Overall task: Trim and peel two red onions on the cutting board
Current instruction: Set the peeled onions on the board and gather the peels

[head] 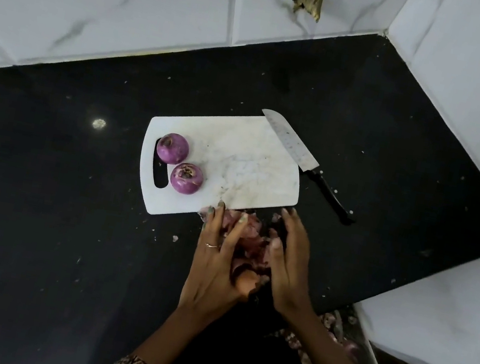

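Observation:
Two peeled purple onions sit on the left part of the white cutting board (252, 158), one (172, 148) behind the other (186, 178), beside the board's handle slot. A knife (290, 141) lies across the board's right corner, its black handle on the counter. Just in front of the board's near edge, a heap of pinkish onion skins (249, 238) lies on the counter between my hands. My left hand (218, 258) and my right hand (290, 261) cup the heap from either side, fingers mostly straight and touching the skins.
The black counter (53, 197) runs to white marble-look wall tiles at the back and right. A white ledge (449, 315) juts in at the right, with more onion scraps (335, 324) below its edge. Small crumbs dot the counter.

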Demonstrator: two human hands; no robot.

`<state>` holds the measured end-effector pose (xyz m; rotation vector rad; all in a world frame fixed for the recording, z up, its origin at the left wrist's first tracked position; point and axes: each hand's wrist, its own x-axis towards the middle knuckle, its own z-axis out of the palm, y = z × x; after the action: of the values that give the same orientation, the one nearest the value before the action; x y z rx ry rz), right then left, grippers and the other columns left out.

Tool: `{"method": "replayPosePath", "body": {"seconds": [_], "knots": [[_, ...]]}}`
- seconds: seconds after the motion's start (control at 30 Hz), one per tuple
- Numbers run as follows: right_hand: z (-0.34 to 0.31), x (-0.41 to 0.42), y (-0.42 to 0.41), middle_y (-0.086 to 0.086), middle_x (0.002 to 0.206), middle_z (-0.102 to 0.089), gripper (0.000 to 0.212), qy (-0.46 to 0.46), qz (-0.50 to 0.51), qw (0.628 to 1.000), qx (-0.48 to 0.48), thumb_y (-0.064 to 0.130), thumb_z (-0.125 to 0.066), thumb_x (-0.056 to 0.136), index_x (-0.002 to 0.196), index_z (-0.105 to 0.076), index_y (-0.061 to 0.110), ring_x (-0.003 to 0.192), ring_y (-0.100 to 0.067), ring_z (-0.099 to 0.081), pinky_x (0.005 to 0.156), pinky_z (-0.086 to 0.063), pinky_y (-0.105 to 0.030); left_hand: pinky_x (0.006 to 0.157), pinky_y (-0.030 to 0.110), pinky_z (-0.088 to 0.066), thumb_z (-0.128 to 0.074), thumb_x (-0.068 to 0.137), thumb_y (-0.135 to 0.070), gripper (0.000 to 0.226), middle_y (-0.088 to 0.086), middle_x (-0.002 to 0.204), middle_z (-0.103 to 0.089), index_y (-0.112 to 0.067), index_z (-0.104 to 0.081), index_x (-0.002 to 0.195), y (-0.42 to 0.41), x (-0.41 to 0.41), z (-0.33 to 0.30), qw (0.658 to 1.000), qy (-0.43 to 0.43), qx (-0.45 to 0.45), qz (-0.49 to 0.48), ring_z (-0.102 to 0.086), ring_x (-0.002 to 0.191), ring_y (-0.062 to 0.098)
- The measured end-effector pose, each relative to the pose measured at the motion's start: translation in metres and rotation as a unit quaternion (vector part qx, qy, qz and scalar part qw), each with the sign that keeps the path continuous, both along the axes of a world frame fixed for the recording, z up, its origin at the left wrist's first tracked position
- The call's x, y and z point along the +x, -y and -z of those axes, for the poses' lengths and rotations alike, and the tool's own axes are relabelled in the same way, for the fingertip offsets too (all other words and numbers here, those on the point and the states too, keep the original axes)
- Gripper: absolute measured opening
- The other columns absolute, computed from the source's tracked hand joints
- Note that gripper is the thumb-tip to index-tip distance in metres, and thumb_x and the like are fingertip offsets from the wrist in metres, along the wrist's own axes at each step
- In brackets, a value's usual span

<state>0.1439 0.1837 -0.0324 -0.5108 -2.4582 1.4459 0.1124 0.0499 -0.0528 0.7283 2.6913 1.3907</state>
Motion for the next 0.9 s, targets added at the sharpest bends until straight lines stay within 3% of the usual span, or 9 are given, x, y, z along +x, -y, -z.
{"method": "replayPosePath", "body": {"seconds": [0.1,0.2,0.3,0.37,0.5,0.57,0.7,0.8,0.9], "knots": [[0.003,-0.012,0.016,0.016,0.148,-0.035,0.048,0.009,-0.050,0.999,-0.003,0.051,-0.022,0.097,0.139,-0.035,0.032,0.142,-0.003,-0.024,0.119,-0.015,-0.039,0.119,0.049,-0.015,-0.033,0.092,-0.064,0.065,0.003,0.163,0.002,-0.050,-0.005,0.149,-0.006,-0.003,0.002,0.999,0.005,-0.044,-0.016,0.002,0.151,0.027],[0.006,-0.013,0.043,0.020,0.132,-0.053,0.048,-0.007,-0.009,0.996,-0.089,0.042,-0.022,0.097,0.128,-0.056,0.027,0.132,-0.004,-0.042,0.115,-0.025,-0.035,0.118,0.038,-0.025,-0.030,0.093,-0.055,0.058,-0.001,0.159,-0.021,-0.033,-0.031,0.147,-0.015,0.000,0.000,0.995,0.072,-0.010,-0.066,-0.013,0.147,0.009],[0.002,-0.014,0.059,0.006,0.100,-0.068,0.042,-0.049,0.088,0.974,-0.204,0.041,-0.032,0.095,0.102,-0.067,0.019,0.100,-0.013,-0.063,0.093,-0.048,-0.034,0.111,0.023,-0.034,-0.037,0.089,-0.049,0.054,-0.002,0.143,-0.043,-0.021,-0.053,0.133,-0.021,0.001,-0.004,0.984,0.121,0.066,-0.110,-0.036,0.135,0.006],[-0.001,-0.019,0.061,-0.003,0.091,-0.067,0.033,-0.053,0.121,0.967,-0.219,0.031,-0.040,0.095,0.092,-0.066,0.011,0.088,-0.018,-0.064,0.081,-0.051,-0.030,0.104,0.018,-0.038,-0.041,0.090,-0.039,0.042,-0.001,0.130,-0.050,-0.020,-0.057,0.124,-0.021,-0.003,-0.004,0.984,0.097,0.103,-0.106,-0.047,0.123,0.004],[-0.010,-0.024,0.060,-0.008,0.093,-0.067,0.019,-0.013,0.184,0.951,-0.248,0.005,-0.049,0.096,0.092,-0.067,0.007,0.088,-0.016,-0.065,0.078,-0.052,-0.025,0.102,0.010,-0.034,-0.041,0.093,-0.029,0.036,0.001,0.128,-0.050,-0.020,-0.054,0.125,-0.028,-0.005,-0.005,0.970,0.121,0.181,-0.104,-0.045,0.121,-0.002],[-0.017,-0.025,0.058,-0.007,0.097,-0.070,0.021,0.011,0.211,0.933,-0.290,0.004,-0.050,0.095,0.096,-0.070,0.010,0.092,-0.013,-0.068,0.081,-0.054,-0.024,0.105,0.013,-0.033,-0.038,0.097,-0.026,0.040,0.000,0.135,-0.049,-0.017,-0.049,0.134,-0.033,-0.003,-0.009,0.957,0.171,0.215,-0.096,-0.045,0.126,0.002],[-0.026,-0.025,0.052,-0.012,0.102,-0.072,0.022,0.047,0.228,0.879,-0.415,0.005,-0.050,0.095,0.104,-0.070,0.009,0.099,-0.026,-0.069,0.094,-0.052,-0.044,0.111,0.025,-0.036,-0.035,0.103,-0.008,0.038,-0.008,0.138,-0.050,-0.029,-0.049,0.132,-0.044,-0.001,-0.025,0.915,0.279,0.265,-0.120,-0.045,0.128,0.000],[-0.034,-0.017,0.045,-0.013,0.105,-0.072,0.024,0.044,0.227,0.855,-0.464,0.003,-0.049,0.096,0.107,-0.069,0.007,0.102,-0.029,-0.067,0.099,-0.048,-0.048,0.112,0.032,-0.037,-0.036,0.104,-0.009,0.037,-0.008,0.137,-0.051,-0.034,-0.050,0.127,-0.049,0.008,-0.040,0.909,0.294,0.258,-0.142,-0.047,0.128,0.004],[-0.050,-0.001,0.037,-0.012,0.106,-0.072,0.024,0.017,0.193,0.845,-0.499,0.003,-0.047,0.096,0.108,-0.068,0.005,0.102,-0.025,-0.068,0.097,-0.050,-0.041,0.112,0.029,-0.036,-0.037,0.103,-0.012,0.037,-0.008,0.139,-0.048,-0.038,-0.050,0.126,-0.058,0.018,-0.060,0.916,0.278,0.252,-0.145,-0.043,0.131,0.002]]}}
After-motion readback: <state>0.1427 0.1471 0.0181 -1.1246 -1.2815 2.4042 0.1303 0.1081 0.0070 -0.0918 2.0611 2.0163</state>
